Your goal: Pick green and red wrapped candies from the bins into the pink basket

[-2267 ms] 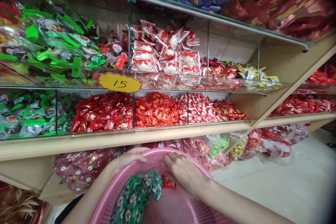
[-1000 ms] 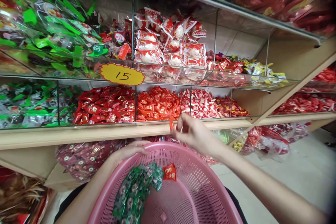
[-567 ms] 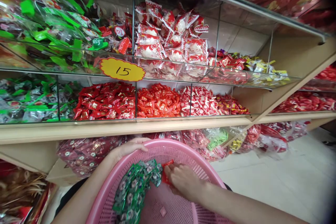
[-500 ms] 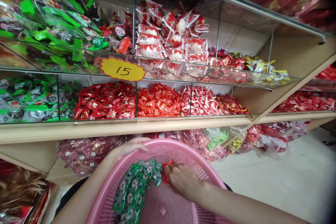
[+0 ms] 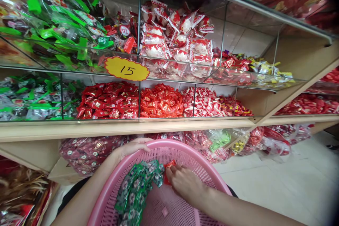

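My left hand [image 5: 134,147] is wrapped over the far left rim of a pink plastic basket [image 5: 106,187], gripping it. Inside the basket my right hand [image 5: 184,182] has its fingers closed on a red candy [image 5: 169,167] in a shiny wrapper; my fingers hide part of it. Beside it, along the basket's left side, lies a heap of green wrapped candies [image 5: 135,194]. A small pale pink square [image 5: 165,212] shows on the basket floor.
In front stands a shelf [image 5: 185,125] with glass dividers. It holds red wrapped candies [image 5: 111,100], orange-red candies [image 5: 161,101] and larger red-and-white packets [image 5: 180,39]. A yellow tag [image 5: 127,69] reads 15. Bags of candy [image 5: 87,153] sit under the shelf, above a tiled floor [image 5: 262,183].
The view has shifted slightly, so the shelf sits a little farther right. Both hands stay nearly where they were, the right still at the red candy.
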Tool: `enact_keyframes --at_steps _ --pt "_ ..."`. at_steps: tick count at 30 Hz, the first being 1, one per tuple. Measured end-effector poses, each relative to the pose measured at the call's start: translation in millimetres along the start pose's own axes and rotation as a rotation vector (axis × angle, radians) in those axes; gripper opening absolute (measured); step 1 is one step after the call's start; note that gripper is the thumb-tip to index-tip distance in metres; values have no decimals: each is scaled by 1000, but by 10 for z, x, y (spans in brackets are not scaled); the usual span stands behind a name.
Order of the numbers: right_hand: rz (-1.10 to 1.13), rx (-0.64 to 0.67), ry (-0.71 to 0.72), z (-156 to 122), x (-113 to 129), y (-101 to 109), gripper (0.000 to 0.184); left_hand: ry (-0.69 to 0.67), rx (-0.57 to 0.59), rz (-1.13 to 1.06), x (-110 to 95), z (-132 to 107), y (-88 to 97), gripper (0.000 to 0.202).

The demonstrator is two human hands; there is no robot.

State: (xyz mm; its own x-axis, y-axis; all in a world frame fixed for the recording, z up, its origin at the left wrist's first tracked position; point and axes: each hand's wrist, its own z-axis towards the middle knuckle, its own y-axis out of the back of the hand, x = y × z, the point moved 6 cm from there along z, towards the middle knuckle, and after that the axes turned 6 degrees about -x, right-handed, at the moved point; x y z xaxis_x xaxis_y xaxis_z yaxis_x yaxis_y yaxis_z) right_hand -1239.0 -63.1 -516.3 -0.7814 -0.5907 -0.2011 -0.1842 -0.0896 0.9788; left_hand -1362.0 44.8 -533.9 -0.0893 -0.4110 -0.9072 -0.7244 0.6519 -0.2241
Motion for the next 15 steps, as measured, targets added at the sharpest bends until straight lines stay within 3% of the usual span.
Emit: enact_keyframes --at_steps 5,12,15 --pt "-69 -40 -15 146 -164 162 23 -3 -12 17 2 -6 7 45" --pt "-101 -20 -46 269 -221 -48 20 -16 -21 25 28 9 41 45" --pt "-89 -32 -63 248 -207 -27 23 0 -22 6 18 -4 23 45"
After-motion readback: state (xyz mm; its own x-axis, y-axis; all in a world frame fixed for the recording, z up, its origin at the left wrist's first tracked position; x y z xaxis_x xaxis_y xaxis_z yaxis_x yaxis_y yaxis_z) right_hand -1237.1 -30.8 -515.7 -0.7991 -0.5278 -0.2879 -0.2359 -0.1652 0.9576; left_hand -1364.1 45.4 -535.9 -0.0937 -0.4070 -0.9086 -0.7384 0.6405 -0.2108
